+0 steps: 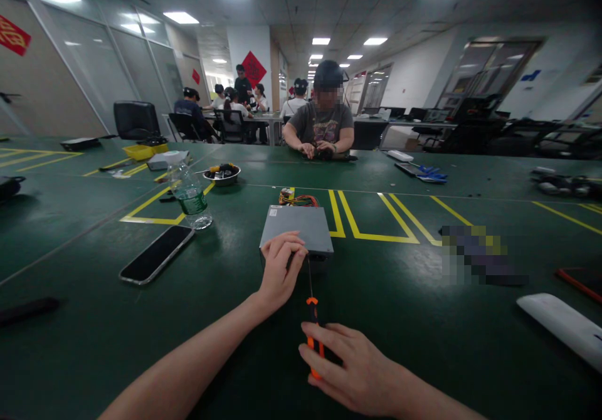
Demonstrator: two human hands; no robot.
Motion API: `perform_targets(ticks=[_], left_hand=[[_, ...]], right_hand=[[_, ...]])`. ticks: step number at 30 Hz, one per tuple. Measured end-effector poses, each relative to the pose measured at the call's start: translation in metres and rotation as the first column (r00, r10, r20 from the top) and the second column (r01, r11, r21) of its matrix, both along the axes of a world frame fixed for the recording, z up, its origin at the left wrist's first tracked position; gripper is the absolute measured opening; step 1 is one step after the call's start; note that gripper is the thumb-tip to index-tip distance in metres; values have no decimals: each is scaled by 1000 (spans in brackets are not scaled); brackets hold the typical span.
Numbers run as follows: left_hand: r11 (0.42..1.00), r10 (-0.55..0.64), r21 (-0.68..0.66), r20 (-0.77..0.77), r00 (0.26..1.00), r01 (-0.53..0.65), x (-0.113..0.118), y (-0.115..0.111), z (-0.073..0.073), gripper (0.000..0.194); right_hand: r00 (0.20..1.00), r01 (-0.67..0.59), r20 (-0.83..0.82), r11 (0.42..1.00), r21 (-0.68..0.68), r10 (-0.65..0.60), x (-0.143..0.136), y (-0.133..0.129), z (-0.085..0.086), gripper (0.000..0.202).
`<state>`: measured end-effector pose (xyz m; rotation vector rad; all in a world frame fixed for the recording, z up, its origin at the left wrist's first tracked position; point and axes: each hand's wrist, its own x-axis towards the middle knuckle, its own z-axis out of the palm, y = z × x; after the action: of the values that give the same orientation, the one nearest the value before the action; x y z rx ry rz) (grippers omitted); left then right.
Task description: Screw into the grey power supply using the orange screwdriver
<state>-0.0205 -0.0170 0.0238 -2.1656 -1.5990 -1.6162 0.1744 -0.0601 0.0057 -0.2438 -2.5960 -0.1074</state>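
A grey metal computer power supply (298, 222) lies on the green table in front of me, its coloured cables (301, 200) bunched behind it. My left hand (281, 269) rests against its front edge, thumb and fingers pinched together at the screwdriver's tip. Whatever lies between those fingertips is too small to make out. My right hand (350, 360) grips the orange and black handle of a screwdriver (312, 310). The thin shaft points away from me to the front face of the power supply, where my left fingers partly cover the tip.
Left of the power supply are a phone (157, 254), a water bottle (192, 197) and a metal bowl (222, 174) of small parts. A white device (562, 326) lies at right. Across the table sits a person (320, 113), hands on a dark object. Yellow tape (380, 238) marks the tabletop.
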Motion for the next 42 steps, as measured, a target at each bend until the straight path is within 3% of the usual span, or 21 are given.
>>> perform_targets(ticks=[7,16,20,26,30,37,42], left_hand=[[999,-31,-21,24,999,31,0,-1,0,20],[992,-117,54,2,993,117,4,-8,0,15],[977,-208,-16,118,971,211,5,-8,0,24],[905,-265,-168,498,826,392,15,-10,12,20],[862,-275,-160,647,711,480,20,-10,18,16],[835,-254,-134,767,590,534,23,-12,22,11],[828,-285,-105,767,575,551,22,-13,23,6]], right_hand=[[1000,5,18,1000,5,-5,-1,0,1,25],[1000,11,6,1000,16,-12,0,1,-3,25],[999,22,26,1000,18,-23,-1,1,-4,25],[1000,15,12,999,29,-15,-1,1,-4,24],[1000,18,10,999,28,-18,-1,1,-2,24],[1000,19,6,1000,12,-19,-2,0,1,24],[1000,21,10,1000,14,-21,-2,-1,1,24]])
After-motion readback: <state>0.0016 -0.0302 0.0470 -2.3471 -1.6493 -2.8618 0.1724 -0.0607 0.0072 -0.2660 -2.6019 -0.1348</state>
